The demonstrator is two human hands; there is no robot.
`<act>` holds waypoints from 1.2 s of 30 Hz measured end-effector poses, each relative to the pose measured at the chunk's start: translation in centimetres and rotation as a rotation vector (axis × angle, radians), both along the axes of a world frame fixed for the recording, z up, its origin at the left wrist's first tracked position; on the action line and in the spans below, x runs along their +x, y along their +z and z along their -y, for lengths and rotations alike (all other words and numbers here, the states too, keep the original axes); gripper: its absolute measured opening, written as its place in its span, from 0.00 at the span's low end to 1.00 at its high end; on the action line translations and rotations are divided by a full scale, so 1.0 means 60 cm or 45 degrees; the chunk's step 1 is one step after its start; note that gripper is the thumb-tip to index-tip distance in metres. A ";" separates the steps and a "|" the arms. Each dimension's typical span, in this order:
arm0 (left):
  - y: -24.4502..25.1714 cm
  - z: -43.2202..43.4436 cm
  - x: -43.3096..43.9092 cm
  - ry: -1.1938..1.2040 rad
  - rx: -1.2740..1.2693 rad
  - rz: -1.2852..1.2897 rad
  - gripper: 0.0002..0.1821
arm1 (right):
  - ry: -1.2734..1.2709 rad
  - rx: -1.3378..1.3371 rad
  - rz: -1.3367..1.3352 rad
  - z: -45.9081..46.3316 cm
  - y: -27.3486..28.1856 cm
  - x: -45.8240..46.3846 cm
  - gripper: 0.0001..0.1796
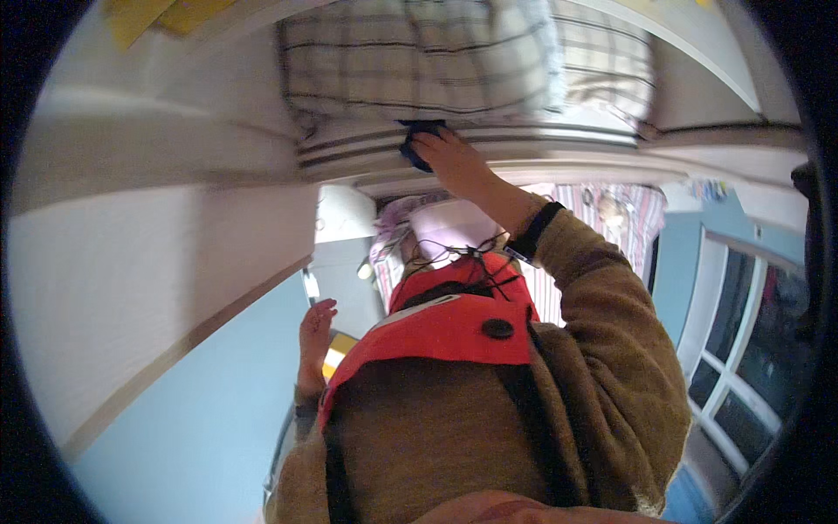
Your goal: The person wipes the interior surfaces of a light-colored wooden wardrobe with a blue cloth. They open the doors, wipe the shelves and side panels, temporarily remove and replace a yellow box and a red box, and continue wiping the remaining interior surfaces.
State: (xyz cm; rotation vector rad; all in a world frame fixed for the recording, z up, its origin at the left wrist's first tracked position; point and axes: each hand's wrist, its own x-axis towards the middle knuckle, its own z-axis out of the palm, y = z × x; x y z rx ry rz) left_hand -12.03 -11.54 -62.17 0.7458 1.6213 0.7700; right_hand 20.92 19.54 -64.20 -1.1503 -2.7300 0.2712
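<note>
My right hand point(458, 160) is stretched forward, its fingers closed on a dark blue cloth point(419, 147). The cloth lies against a pale surface with dark stripes point(550, 134), just below a bundle of checked fabric point(419, 65). My left hand point(319, 321) is raised at the left of my body with its fingers partly bent; nothing shows in it. I wear a brown long-sleeved garment and a red apron point(445, 327) with black cords.
A white panel point(131, 281) and a light blue wall point(190, 406) stand on the left. Beyond the apron lies a bed with striped bedding point(638, 223). A white-framed window point(733, 327) is at the right. Yellow items point(190, 16) show at the upper left.
</note>
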 end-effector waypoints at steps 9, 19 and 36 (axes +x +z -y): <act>0.098 -0.370 0.160 -0.880 0.562 -0.503 0.22 | -1.003 0.156 0.008 -0.009 0.010 0.497 0.16; 0.094 -0.609 0.466 -1.175 1.326 -1.355 0.27 | -0.341 0.210 -0.228 0.011 -0.015 0.170 0.15; 0.028 -0.658 0.434 -1.092 1.531 -1.795 0.52 | -0.324 0.017 -0.093 0.014 -0.012 0.176 0.19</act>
